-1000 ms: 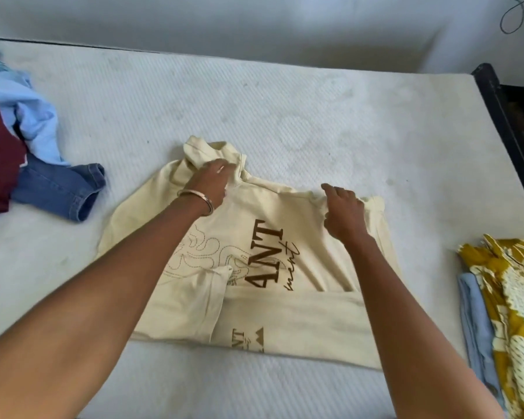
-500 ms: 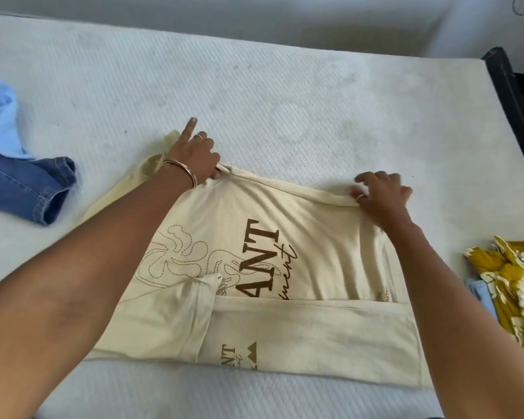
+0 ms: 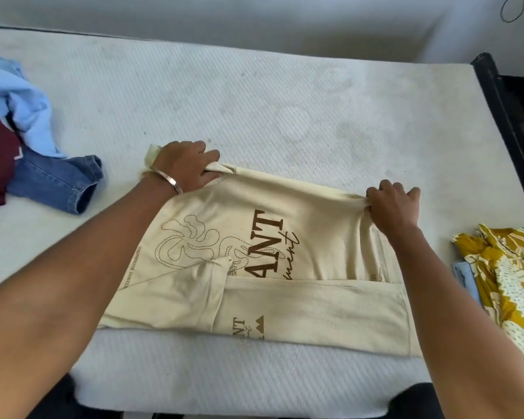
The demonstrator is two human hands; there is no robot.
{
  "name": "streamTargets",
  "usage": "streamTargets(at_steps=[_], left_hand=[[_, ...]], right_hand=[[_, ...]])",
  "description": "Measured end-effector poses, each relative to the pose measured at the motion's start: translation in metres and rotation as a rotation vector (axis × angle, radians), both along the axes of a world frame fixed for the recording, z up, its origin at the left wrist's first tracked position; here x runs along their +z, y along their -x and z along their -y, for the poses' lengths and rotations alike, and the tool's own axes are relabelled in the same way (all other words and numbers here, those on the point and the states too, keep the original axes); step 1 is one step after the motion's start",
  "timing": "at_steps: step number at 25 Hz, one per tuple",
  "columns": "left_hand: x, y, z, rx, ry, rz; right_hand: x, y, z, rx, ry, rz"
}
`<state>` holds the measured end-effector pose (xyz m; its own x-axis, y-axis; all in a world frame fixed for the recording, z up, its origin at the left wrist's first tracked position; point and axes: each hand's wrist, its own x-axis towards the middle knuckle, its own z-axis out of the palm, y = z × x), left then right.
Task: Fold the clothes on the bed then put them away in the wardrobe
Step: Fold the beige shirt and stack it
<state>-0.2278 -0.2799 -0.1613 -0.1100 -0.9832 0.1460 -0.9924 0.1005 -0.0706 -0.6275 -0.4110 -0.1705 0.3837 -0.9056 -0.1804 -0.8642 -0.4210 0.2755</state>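
Cream shirt lies part-folded on the bed. Left hand grips its far edge; right hand pinches the same edge.

A: The cream shirt?
B: Soft matt cloth, brown print. The bed has a white, quilted, dimpled cover.
A: The jeans?
B: Coarse blue denim. The bangle is shiny metal; the bed frame glossy black.

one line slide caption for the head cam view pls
Left hand and right hand grip the far edge of a cream printed T-shirt on a white mattress.
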Motion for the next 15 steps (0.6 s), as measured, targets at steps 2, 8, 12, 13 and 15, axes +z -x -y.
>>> streamTargets(at_steps=[2, 8, 12, 13, 15], left_hand=[[0.003, 0.008, -0.034, -0.022, 0.093, 0.096], [-0.008, 0.051, -0.145, 0.057, 0.117, 0.189], [-0.025, 0.092, -0.187, 0.052, -0.107, 0.156], [-0.026, 0.1, -0.189, 0.067, -0.154, 0.16], [-0.019, 0.113, -0.186, 0.106, -0.191, 0.157]], right_hand=[[0.004, 0.013, -0.026, -0.023, 0.071, -0.046], [0.009, 0.047, -0.104, -0.124, 0.238, 0.066], [-0.004, 0.069, -0.142, -0.092, -0.064, 0.007], [-0.004, 0.069, -0.145, -0.125, -0.061, 0.051], [0.003, 0.066, -0.149, -0.233, 0.021, 0.228]])
